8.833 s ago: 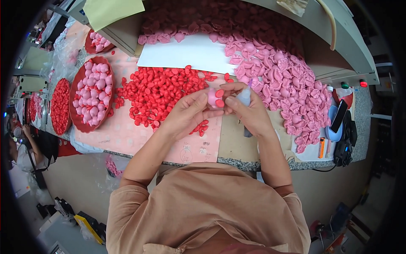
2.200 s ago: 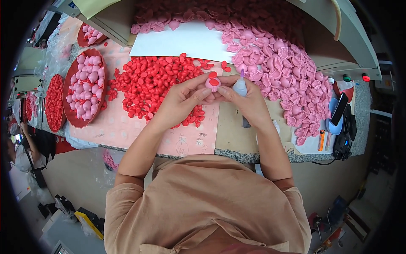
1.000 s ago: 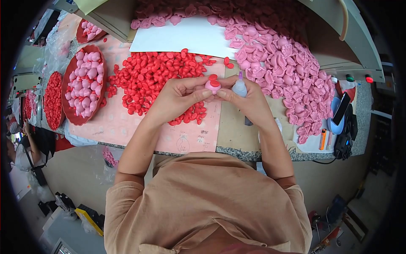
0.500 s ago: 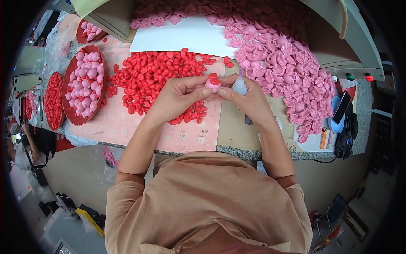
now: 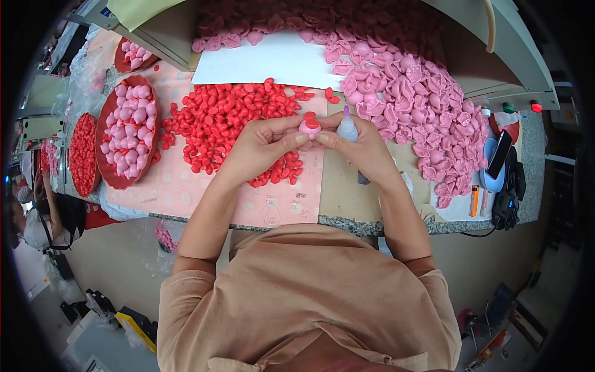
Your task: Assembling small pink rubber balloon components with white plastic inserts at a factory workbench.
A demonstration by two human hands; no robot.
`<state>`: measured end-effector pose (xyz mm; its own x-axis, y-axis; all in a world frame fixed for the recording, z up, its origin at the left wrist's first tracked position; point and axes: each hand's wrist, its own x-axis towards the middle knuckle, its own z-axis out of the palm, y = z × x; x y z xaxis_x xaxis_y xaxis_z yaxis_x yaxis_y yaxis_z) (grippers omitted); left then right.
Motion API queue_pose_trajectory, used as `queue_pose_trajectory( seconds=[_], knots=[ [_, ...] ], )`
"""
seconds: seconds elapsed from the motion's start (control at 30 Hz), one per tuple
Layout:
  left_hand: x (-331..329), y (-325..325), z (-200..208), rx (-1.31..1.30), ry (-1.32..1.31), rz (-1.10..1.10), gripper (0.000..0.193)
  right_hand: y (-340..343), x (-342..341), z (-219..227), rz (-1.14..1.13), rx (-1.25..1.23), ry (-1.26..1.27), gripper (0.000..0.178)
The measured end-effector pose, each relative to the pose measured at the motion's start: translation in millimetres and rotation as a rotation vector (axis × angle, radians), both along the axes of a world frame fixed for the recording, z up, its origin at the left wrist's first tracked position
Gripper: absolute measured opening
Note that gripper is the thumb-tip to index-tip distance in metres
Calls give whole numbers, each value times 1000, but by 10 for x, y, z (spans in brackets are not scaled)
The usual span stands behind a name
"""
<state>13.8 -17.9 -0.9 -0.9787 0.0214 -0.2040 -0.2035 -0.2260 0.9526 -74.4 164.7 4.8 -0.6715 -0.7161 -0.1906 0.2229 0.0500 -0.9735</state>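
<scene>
My left hand (image 5: 263, 146) is closed, pinching a small round pink piece (image 5: 305, 131) between thumb and fingers. Red bean-shaped parts (image 5: 312, 124) show on top of that piece, one seemingly behind the other. Fingers of my right hand (image 5: 365, 149) meet the pink piece from the other side. The same hand keeps a small translucent squeeze bottle (image 5: 348, 131) with a purple tip tucked in its grip, tip pointing away from me. Just beyond and left of my hands spreads a heap of glossy red parts (image 5: 217, 118). A big pile of pink shell-shaped pieces (image 5: 427, 118) lies to the right.
At the left, a red scalloped tray (image 5: 156, 118) carries pink balls with red parts; another basket (image 5: 83, 152) is full of red parts. White paper (image 5: 260, 59) lies at the back beneath a shelf. A phone (image 5: 499, 154), an orange marker (image 5: 475, 200) and black cables sit right.
Both hands stay together around the pink piece, which has shifted slightly left and tilted so its red part turns more toward me. The whole view has moved a little.
</scene>
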Motion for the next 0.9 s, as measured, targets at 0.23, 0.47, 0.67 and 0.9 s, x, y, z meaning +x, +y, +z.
queue_pose_trajectory(
  seconds=[0.23, 0.47, 0.67, 0.9],
  knots=[
    [-5, 3, 9, 5, -8, 10, 37, -11, -5, 8, 5, 1, -26, 25],
    [-15, 6, 8, -3, -6, -2, 37, 10, -28, -26, 1, 51, -20, 26],
    [-16, 10, -9, -13, -25, -9, 38, 14, -34, 14, 24, 21, -92, 26],
    [-28, 12, 5, -11, -38, -6, 36, -7, -21, 9, 6, -14, -112, 25]
  ],
)
